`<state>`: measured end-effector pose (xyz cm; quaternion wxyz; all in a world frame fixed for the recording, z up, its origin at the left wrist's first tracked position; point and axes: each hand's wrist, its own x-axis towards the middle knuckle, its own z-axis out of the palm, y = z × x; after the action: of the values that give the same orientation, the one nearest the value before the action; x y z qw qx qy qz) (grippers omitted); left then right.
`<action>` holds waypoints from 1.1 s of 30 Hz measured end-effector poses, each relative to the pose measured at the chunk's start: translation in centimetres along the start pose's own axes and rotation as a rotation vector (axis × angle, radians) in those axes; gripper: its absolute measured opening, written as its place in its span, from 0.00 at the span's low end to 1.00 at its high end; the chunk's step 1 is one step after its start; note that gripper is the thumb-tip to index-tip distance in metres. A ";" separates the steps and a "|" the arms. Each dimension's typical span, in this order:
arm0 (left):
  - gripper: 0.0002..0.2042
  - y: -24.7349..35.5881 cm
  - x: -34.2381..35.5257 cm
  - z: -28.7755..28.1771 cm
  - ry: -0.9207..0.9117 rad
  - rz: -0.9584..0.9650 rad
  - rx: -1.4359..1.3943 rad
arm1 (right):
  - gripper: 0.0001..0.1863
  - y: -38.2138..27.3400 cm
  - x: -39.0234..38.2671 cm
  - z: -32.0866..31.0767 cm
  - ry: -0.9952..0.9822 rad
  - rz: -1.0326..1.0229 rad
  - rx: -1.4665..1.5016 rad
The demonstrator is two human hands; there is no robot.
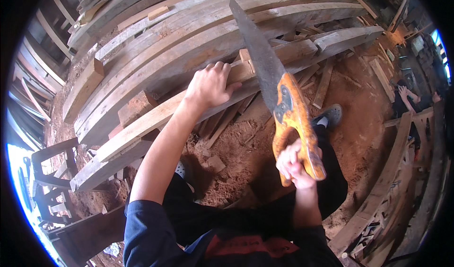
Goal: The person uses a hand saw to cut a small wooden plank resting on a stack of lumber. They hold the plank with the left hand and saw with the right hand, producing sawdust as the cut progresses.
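Note:
My right hand is wrapped round the worn orange-yellow handle of a handsaw. The saw's dark, tapering blade points away from me, up and to the left, crossing the line of a pale wooden board close to its far end. Whether the teeth touch the wood, I cannot tell. My left hand presses over the board just left of the blade, fingers curled over its far edge and thumb pointing toward the saw. The board lies along a thicker grey timber.
Long grey timbers lie stacked beyond the board. A short wooden block rests against them. Offcuts and reddish sawdust cover the ground around my feet. At right, another person's hands show near more stacked timber.

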<state>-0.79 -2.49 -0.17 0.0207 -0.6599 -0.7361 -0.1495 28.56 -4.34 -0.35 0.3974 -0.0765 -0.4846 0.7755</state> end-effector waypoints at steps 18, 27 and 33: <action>0.22 -0.2 -0.9 0.2 0.259 0.025 -0.016 | 0.10 -2.9 3.0 -1.5 0.023 -0.137 0.072; 0.18 1.2 -1.1 -0.9 0.195 0.038 -0.075 | 0.10 -2.3 4.8 -0.1 0.017 -0.150 0.080; 0.17 2.2 -1.5 -0.1 0.279 0.116 -0.012 | 0.11 -2.0 4.2 -0.2 0.035 -0.156 0.074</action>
<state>1.58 -3.79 0.03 0.1276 -0.6744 -0.6856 -0.2425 26.88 -0.88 2.32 0.4676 -0.0374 -0.4531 0.7581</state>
